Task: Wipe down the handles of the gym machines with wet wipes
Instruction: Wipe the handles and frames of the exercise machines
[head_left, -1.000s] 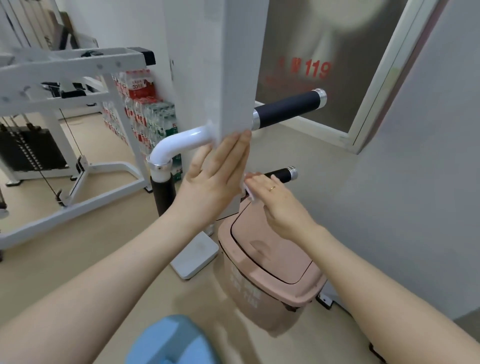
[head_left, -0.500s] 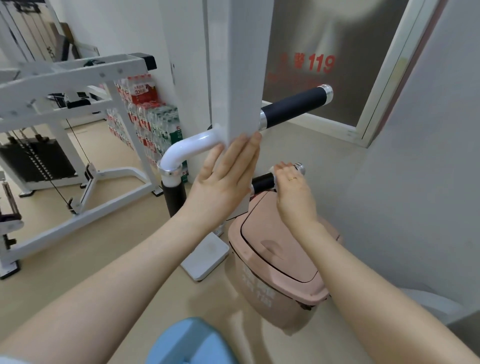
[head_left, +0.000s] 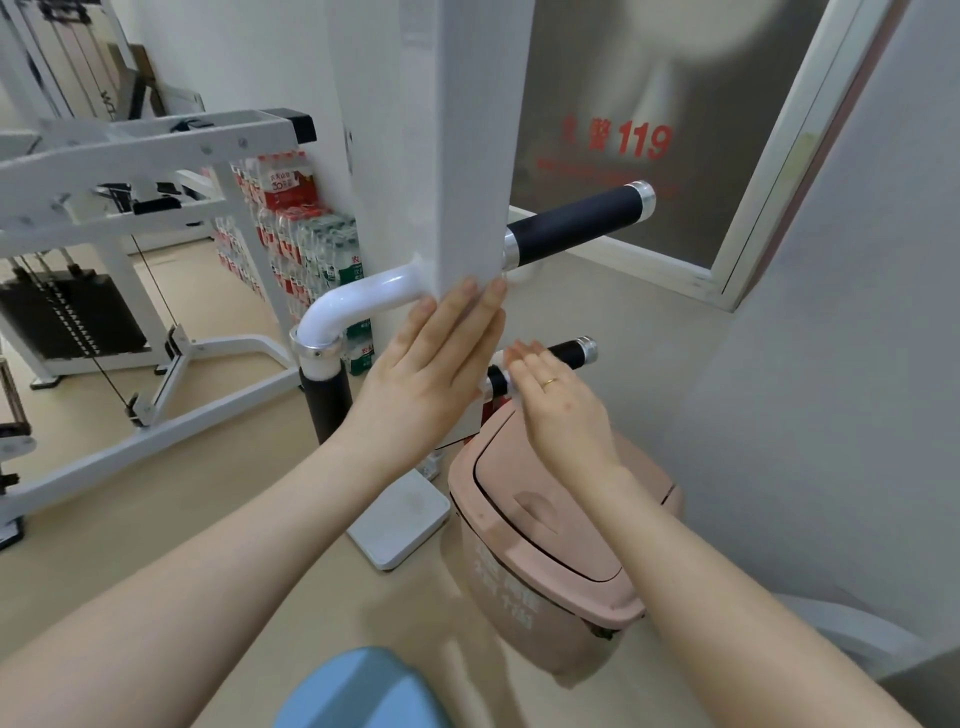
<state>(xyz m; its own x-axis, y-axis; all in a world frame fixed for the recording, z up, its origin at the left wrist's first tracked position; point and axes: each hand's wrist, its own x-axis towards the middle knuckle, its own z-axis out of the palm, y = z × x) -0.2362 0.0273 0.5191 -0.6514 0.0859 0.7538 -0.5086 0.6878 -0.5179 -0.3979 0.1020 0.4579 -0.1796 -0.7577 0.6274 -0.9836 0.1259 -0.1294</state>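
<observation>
My left hand rests flat, fingers straight, against the white upright post of a gym machine. My right hand lies over the inner end of the short lower black handle, fingers nearly straight. A bit of white wet wipe peeks out at its fingertips, pressed on the handle. The thumb is hidden. A longer black handle sticks out of the post above. A third black grip hangs vertically from a white bent tube on the left.
A pink lidded bin stands right under the lower handle, against the grey wall. The post's white foot plate is beside it. Left are a white cable machine frame, its weight stack and stacked water bottles.
My right hand slid out along the lower handle toward its chrome end, then came back toward the post. My left hand stayed on the post.
</observation>
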